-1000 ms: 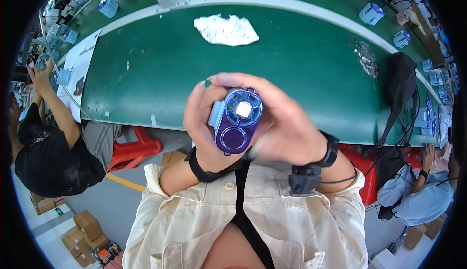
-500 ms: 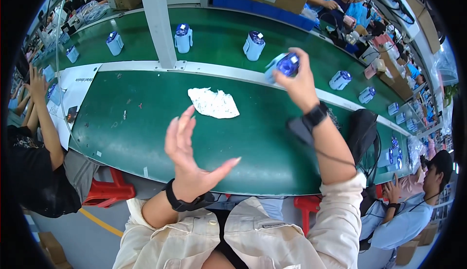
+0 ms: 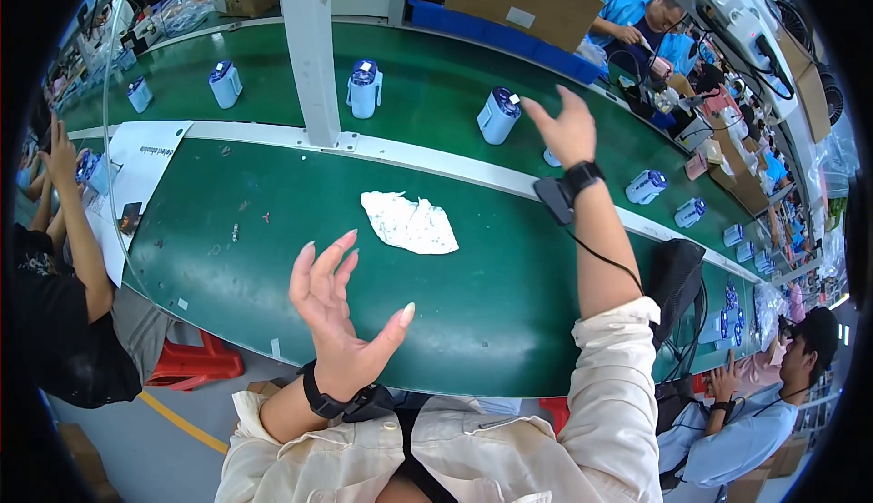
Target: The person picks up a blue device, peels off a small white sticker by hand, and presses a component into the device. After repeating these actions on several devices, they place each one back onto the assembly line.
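Over the far green surface (image 3: 423, 85), the right hand (image 3: 571, 135) is being held spread, thumb and fingers well apart. Directly below it in view, a half-hidden container (image 3: 550, 158), light blue, is being mostly covered by the hand and wrist; whether it is being touched can't be told. Just left of the thumb tip, a purple-topped container (image 3: 498, 119) with a light-blue body is standing on the same surface; contact can't be told there either. More such containers are standing in a spaced row to both sides.

Above the near green surface (image 3: 491, 312), the left hand (image 3: 338, 332) is being held spread too, fingers curving slightly, thumb pointing out to the right. Beyond its fingertips, a crumpled white sheet (image 3: 409, 223) is lying flat on the near surface. Both surfaces are being divided by a white rail (image 3: 436, 161), with a white post (image 3: 309, 57) rising from it. Black straps are being worn on both wrists. At far right, a black bag (image 3: 677, 285) is resting near the rail
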The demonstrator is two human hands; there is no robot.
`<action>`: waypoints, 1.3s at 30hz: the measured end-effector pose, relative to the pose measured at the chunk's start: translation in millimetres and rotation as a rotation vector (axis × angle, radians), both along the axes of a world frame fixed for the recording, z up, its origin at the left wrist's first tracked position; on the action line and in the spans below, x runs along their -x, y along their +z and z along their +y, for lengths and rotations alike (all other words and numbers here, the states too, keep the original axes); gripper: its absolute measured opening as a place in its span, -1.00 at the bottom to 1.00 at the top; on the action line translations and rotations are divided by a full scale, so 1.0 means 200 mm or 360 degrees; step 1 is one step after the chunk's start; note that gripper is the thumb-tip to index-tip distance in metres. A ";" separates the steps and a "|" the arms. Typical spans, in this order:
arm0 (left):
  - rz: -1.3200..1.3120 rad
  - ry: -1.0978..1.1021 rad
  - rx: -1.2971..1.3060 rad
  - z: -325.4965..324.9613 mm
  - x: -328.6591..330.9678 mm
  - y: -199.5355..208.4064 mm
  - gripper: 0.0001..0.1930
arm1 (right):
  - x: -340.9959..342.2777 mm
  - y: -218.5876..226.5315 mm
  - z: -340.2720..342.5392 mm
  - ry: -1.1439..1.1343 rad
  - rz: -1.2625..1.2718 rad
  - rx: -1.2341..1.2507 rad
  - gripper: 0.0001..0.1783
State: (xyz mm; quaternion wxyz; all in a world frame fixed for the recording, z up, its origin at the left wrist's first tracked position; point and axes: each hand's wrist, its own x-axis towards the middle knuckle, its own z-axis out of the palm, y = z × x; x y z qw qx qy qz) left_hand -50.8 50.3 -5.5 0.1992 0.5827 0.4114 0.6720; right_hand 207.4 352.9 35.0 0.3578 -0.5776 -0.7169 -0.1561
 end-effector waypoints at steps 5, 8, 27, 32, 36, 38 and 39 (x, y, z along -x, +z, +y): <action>-0.0001 -0.0079 0.0058 -0.01 -0.01 0.00 0.02 | 0.19 -0.02 -0.01 0.0047 0.0166 0.0704 -0.18; -0.0039 -0.0073 0.0094 0.00 -0.02 0.01 0.01 | 0.13 0.03 -0.08 0.0412 0.0402 0.1092 -0.28; 0.0585 -0.0852 0.0509 -0.23 -0.06 0.16 0.05 | 0.16 0.35 -1.33 0.2115 0.0348 0.0927 -0.69; 0.0587 -0.0628 0.0522 -0.29 -0.11 0.15 0.03 | 0.17 0.36 -1.40 0.1898 0.0301 0.0822 -0.86; 0.0692 -0.0157 0.0419 -0.29 -0.16 0.14 0.00 | 0.20 0.30 -1.52 0.1466 0.0637 0.0967 -0.88; 0.0755 0.0036 0.0209 -0.27 -0.17 0.09 -0.07 | 0.23 0.26 -1.56 0.1304 0.0860 0.0850 -0.88; 0.0785 0.0134 0.0108 -0.26 -0.18 0.08 -0.11 | 0.24 0.23 -1.57 0.1306 0.0860 0.0850 -0.88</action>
